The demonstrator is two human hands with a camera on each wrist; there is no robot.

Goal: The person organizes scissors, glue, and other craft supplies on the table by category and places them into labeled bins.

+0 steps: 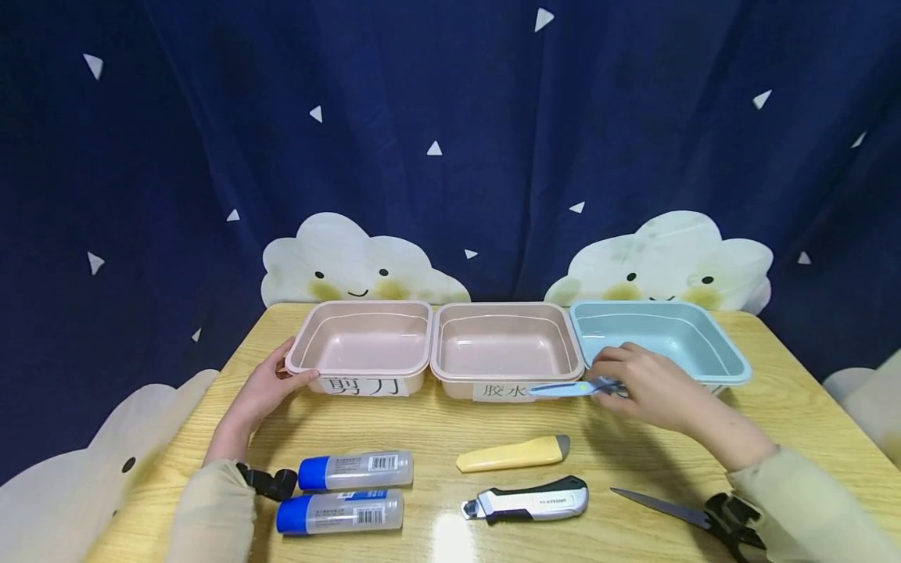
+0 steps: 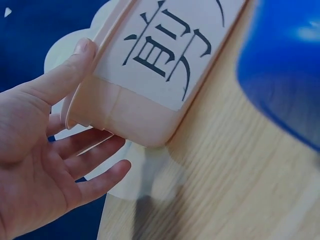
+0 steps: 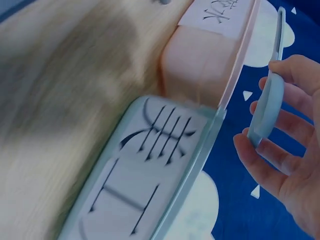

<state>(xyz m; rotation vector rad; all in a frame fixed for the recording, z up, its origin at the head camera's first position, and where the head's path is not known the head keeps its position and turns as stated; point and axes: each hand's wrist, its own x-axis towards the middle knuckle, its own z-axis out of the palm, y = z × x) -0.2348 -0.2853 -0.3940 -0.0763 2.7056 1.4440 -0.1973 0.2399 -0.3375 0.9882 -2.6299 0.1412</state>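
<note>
My left hand (image 1: 271, 387) holds the corner of the left pink bin (image 1: 360, 370), its thumb on the front rim and the fingers round the side. In the left wrist view the outer fingers of that hand (image 2: 55, 145) hang loose beside the bin. My right hand (image 1: 651, 387) pinches light-blue scissors (image 1: 563, 389) in front of the blue bin (image 1: 739, 374), their narrow end pointing left across the middle bin's front. The right wrist view shows the scissors' rounded handle (image 3: 270, 110) between thumb and fingers, raised above the bin rims.
Beside the blue bin stands a middle pink bin (image 1: 507, 378). Nearer lie two blue-capped glue bottles (image 1: 355, 471), a yellow utility knife (image 1: 514, 453), a silver-black utility knife (image 1: 535, 501) and black-handled scissors (image 1: 676, 508), partly hidden by my right sleeve. A dark-blue curtain (image 1: 450, 195) hangs behind.
</note>
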